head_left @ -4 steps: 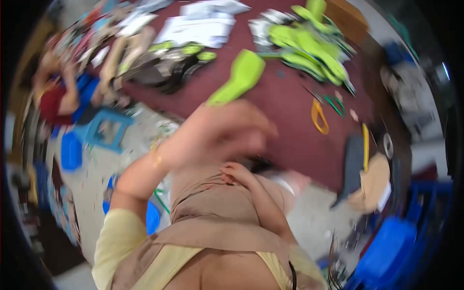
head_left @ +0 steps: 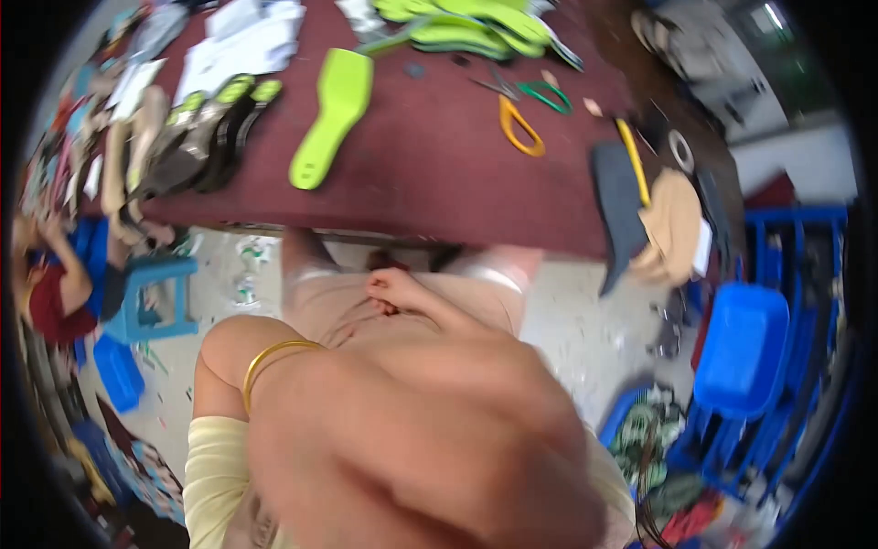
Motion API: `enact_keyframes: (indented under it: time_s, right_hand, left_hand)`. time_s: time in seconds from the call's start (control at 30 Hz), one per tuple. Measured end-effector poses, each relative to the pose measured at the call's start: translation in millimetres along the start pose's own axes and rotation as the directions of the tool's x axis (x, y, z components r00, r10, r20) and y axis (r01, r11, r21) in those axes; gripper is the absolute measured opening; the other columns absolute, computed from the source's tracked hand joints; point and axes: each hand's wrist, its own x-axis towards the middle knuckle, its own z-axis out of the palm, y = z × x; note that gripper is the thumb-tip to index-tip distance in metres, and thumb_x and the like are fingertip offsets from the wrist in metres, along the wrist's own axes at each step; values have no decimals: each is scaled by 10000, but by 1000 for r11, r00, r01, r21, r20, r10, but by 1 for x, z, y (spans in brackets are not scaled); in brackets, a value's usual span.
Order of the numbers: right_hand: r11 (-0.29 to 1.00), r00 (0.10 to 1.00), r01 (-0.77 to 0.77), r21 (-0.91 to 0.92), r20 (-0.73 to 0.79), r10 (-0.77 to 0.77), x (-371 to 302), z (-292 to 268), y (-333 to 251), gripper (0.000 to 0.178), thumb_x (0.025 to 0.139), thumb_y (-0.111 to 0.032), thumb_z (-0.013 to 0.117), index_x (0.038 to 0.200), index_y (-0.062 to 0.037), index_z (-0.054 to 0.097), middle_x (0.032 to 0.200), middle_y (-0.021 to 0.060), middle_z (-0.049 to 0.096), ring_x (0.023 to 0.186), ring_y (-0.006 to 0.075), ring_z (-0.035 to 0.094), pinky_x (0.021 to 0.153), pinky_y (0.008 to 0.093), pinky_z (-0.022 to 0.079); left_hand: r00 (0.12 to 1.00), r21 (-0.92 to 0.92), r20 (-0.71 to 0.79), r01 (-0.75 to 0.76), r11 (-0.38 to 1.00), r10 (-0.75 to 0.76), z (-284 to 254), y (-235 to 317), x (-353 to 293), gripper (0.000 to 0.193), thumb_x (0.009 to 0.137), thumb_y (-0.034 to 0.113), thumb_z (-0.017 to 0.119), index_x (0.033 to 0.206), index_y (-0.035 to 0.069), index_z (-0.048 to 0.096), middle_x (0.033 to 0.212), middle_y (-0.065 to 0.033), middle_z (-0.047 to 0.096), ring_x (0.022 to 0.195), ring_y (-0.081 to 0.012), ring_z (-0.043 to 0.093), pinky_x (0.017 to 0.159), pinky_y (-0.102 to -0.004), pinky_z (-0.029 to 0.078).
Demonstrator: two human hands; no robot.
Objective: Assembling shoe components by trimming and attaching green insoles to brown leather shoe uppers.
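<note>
Maroon tabletop [head_left: 439, 192] crosses the upper part of the view, with a pale, littered floor [head_left: 581, 334] below its front edge. On the left, another person [head_left: 59, 306] sits near a turquoise stool [head_left: 131, 306], and a blue bin [head_left: 119, 375] lies on the floor just beside it. On the right, a blue basin [head_left: 743, 352] sits at a blue rack [head_left: 805, 247].

One lime insole [head_left: 331, 119] lies alone on the tabletop, its narrow end toward the front edge, well apart from both hands. More lime pieces [head_left: 485, 35] lie heaped at the back. Papers [head_left: 245, 44] and dark pieces [head_left: 208, 135] are to its left. To the right are orange scissors [head_left: 506, 122] and green scissors [head_left: 527, 89], close together, then a grey piece [head_left: 615, 188], a yellow strip [head_left: 632, 160] and a tan piece [head_left: 674, 224] at the corner.

The left hand [head_left: 448, 430] is large and blurred, close to the camera, with a gold bracelet [head_left: 249, 380] at its wrist; I cannot tell whether its fingers are wide or narrow. The right hand [head_left: 391, 291] rests on the lap [head_left: 352, 320], fingers curled inward; how tightly, or around what, I cannot tell.
</note>
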Motion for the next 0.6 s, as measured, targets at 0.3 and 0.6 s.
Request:
enact_keyframes:
  time_s: [0.3,0.6]
  right_hand:
    - [992,925,90,-91,-362,-117,-224,-27,-10,198,881,-144,549,1025,-32,625,882,70,647,853,165,596,762,304,463]
    - [749,780,-261,-609,-590,-209,-334,-99,-33,246,753,-12,642,999,-14,639,984,151,654,809,241,644,719,318,508]
  left_hand:
    - [917,-852,228,24,523,328,55,7,44,231,804,49,623,955,217,668,905,-116,553,579,-76,439,471,-164,351]
    - [216,-82,976,423,902,-13,13,-138,81,180,835,140,612,995,63,640,948,-87,624,813,-191,594,738,-338,478]
